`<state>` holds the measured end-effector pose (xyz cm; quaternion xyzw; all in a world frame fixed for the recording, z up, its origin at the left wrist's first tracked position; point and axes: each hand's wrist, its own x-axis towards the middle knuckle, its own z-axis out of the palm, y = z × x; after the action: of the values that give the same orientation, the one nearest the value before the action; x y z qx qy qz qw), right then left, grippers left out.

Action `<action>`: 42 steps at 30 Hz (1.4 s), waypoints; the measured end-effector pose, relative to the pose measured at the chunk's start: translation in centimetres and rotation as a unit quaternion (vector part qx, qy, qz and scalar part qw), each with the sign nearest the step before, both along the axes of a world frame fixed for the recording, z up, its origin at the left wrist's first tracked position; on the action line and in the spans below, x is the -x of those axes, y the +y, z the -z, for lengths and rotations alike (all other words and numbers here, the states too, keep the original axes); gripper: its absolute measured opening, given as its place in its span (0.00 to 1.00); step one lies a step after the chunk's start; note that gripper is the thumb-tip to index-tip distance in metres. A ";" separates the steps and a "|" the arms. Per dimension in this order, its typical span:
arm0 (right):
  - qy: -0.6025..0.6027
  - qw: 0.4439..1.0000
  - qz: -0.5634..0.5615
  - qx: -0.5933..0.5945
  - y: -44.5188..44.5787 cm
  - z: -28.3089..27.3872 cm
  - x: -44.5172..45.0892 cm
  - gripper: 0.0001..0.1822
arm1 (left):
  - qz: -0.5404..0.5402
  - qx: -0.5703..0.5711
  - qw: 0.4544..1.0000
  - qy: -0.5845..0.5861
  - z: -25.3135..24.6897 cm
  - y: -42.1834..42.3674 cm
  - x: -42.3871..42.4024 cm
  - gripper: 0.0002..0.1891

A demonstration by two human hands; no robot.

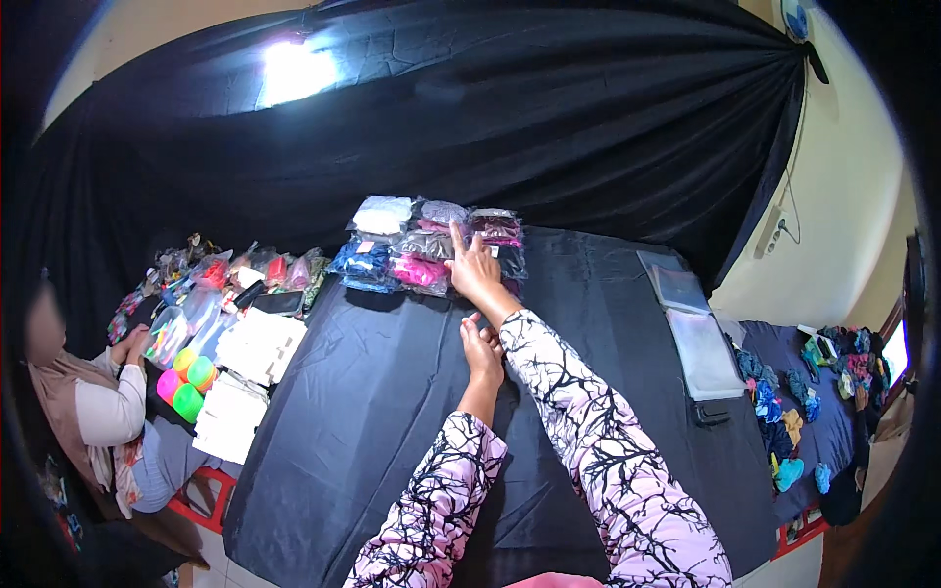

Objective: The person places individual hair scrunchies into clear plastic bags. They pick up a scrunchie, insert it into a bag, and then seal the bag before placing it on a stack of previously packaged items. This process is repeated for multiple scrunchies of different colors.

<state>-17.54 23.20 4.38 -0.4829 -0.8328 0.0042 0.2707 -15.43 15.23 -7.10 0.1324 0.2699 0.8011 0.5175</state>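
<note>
My right hand point(474, 268) reaches over rows of folded garments in clear plastic bags at the far side of the black-covered table, its index finger extended over a bag in the middle. Whether the fingertip touches the bag cannot be told. My left hand point(482, 353) is held lower and nearer, below the right one, with fingers loosely curled and nothing seen in it. Among the bags are a white garment point(383, 214), a blue one point(364, 259), a bright pink one point(419, 272) and a grey patterned one point(444, 212). The right hand and forearm partly hide the bags at the right.
Clear plastic sleeves point(704, 353) and a black stapler-like object point(711, 414) lie at the table's right. A person point(103, 404) sits at the left beside white card stacks point(262, 345) and colourful plastic cups point(188, 403). Small cloth items point(768, 404) lie on another surface at the right, near another person's hand.
</note>
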 end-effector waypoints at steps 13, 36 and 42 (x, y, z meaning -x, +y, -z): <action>-0.164 0.938 -0.178 -0.248 -0.4 3.9 1.7 0.17 | 0.080 -0.100 0.991 -0.038 6.1 3.7 0.8 0.29; 0.035 0.970 -0.210 -0.115 -4.8 1.8 -18.7 0.10 | 0.028 -0.009 0.998 0.054 -0.1 -0.5 -0.3 0.24; -0.064 0.995 0.070 0.016 -3.1 1.2 -35.0 0.17 | 0.041 -0.026 0.992 0.115 0.1 -0.4 -0.2 0.21</action>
<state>17.46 20.05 3.16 -0.5434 -0.8125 -0.0322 0.2085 -15.25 14.84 -7.24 0.2478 0.3008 0.7656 0.5119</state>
